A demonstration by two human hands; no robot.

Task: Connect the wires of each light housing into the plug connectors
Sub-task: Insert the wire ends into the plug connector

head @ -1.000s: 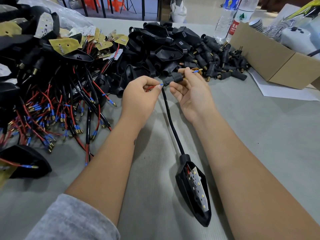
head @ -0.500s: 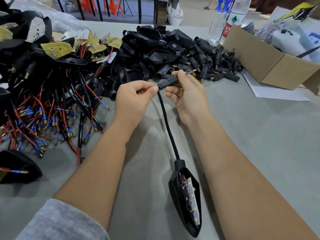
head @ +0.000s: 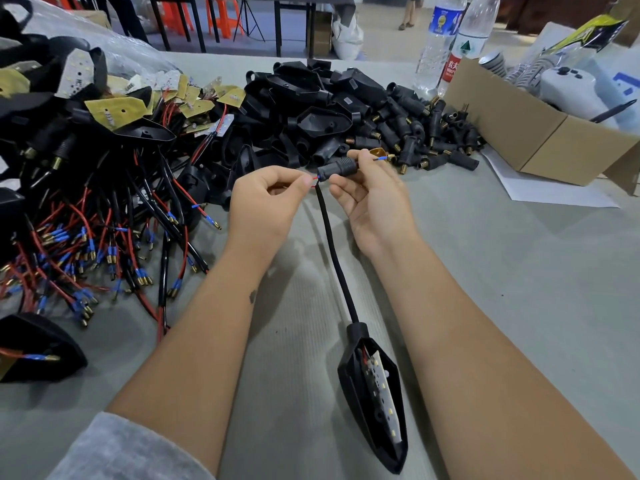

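Grey cloth-covered counter (head: pixel 519 306). Nearest: black light housing (head: pixel 375 396) lying open, LED strip showing, its black cable running up to the hands. L hand (head: pixel 266 202) fingers pinch a red wire at the plug connector (head: pixel 337 167), gripped by R hand (head: pixel 374 199). Behind: wired housings (head: pixel 86 220) left, loose connectors (head: pixel 415 133) centre, cardboard box (head: pixel 530 133), 2 bottles (head: pixel 450 46). Bkgd: floor, orange stools (head: pixel 221 15).
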